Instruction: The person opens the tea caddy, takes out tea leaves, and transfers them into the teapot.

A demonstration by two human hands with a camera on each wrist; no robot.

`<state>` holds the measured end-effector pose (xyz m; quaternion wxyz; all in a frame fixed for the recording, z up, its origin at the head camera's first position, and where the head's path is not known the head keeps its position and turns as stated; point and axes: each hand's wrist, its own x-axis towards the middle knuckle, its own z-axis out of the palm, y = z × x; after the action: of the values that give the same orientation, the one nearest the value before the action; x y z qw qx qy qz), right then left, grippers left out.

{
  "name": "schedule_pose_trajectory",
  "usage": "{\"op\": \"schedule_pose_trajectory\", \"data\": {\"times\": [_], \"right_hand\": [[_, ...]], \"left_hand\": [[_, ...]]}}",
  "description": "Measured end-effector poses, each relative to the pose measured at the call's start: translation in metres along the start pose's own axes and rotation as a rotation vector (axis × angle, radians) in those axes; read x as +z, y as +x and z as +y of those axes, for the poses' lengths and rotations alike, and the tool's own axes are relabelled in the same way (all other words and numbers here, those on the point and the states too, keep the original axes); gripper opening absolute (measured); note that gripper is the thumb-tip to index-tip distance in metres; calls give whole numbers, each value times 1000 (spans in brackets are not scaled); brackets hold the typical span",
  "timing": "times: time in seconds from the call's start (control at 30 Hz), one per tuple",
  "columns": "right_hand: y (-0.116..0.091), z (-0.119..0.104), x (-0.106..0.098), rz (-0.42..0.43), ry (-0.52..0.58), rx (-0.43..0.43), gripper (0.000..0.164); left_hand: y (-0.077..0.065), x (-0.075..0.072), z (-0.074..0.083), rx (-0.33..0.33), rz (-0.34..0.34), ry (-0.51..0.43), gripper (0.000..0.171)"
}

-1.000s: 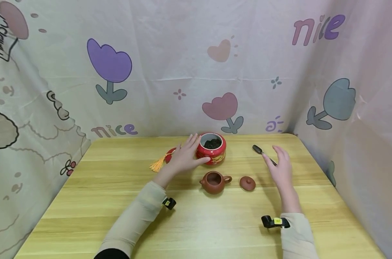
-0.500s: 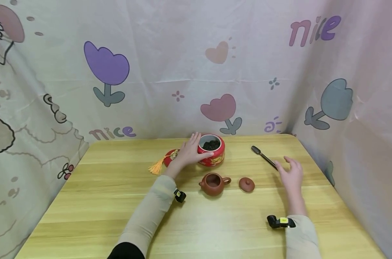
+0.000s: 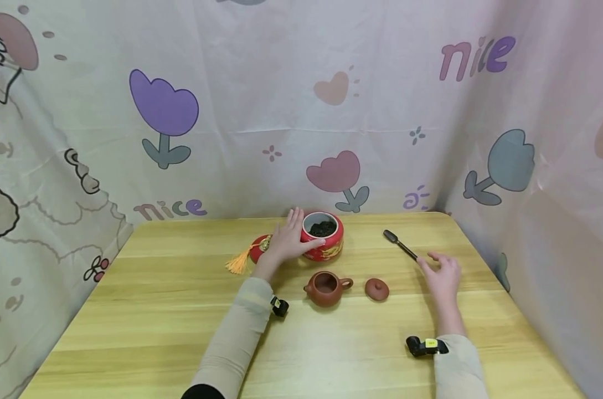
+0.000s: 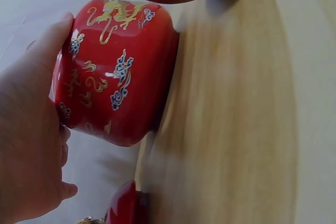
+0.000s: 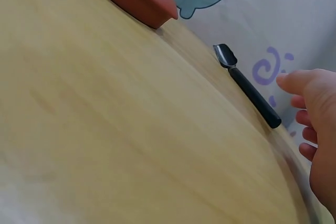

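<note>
My left hand (image 3: 287,239) lies against the left side of a red jar (image 3: 327,252) with gold and blue decoration. Its fingers are extended and its thumb reaches across the jar's front. Dark tea leaves (image 3: 323,228) show inside the uncovered jar. Over on the right, a dark tea scoop (image 3: 400,245) lies on the table, bowl end farther away. My right hand (image 5: 320,124) is beside the scoop's handle (image 5: 257,98), thumb and fingers parted, with a gap between them and the handle in the right wrist view.
A brown clay teapot (image 3: 326,289) stands uncovered in front of the jar, spout left. To its right lies the teapot lid (image 3: 377,290). The jar's red lid (image 3: 257,250) with a yellow tassel (image 3: 238,261) is partly behind my left hand. Patterned cloth (image 3: 251,111) hangs behind the table.
My right hand drew back from over the scoop toward its handle end, then shifted slightly left. My left hand stays at the jar. The scoop lies in much the same place.
</note>
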<state>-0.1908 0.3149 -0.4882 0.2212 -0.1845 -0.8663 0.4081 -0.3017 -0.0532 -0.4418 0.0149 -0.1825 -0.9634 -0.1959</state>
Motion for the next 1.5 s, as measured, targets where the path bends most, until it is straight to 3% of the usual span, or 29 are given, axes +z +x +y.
{"op": "schedule_pose_trajectory", "data": {"times": [0.27,0.77,1.23,1.5], "right_hand": [[-3,4,0,-17,-76,25,37],[-6,-1,0,-73,-232,-23,28],[-6,-3,-2,-8,-287,-92,27],[-4,-14,-2,99,-248,-182,24]], "left_hand": [[2,1,0,8,-9,32,115],[-5,-2,-2,-8,-8,2,114],[-6,0,0,-14,4,-2,114],[-7,0,3,-25,6,5,114]]}}
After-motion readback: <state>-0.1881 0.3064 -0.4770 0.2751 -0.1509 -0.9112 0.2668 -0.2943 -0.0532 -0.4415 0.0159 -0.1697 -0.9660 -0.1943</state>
